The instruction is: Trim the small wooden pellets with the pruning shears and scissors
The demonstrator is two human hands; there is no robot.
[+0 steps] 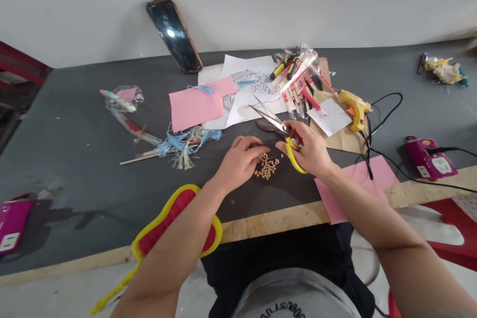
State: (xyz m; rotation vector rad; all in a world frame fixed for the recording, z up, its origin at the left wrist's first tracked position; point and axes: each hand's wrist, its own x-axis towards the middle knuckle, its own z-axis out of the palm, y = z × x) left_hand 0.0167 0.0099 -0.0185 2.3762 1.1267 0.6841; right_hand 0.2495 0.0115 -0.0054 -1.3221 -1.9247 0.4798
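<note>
Right hand (311, 149) grips steel scissors with yellow handles (271, 119), blades pointing up-left, over the dark grey tabletop (74, 124). Left hand (240, 161), curled, sits just beside a small pile of tan chips (266, 166). Beyond them: a rectangular pink paper sheet (196, 107), a yellow hot glue gun (354, 108), a bundle of wooden sticks in clear plastic (294, 79).

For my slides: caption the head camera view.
Right hand holds yellow-handled scissors; left hand beside small tan pieces.

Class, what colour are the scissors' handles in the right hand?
Yellow handles, seen best in the head view.
</note>
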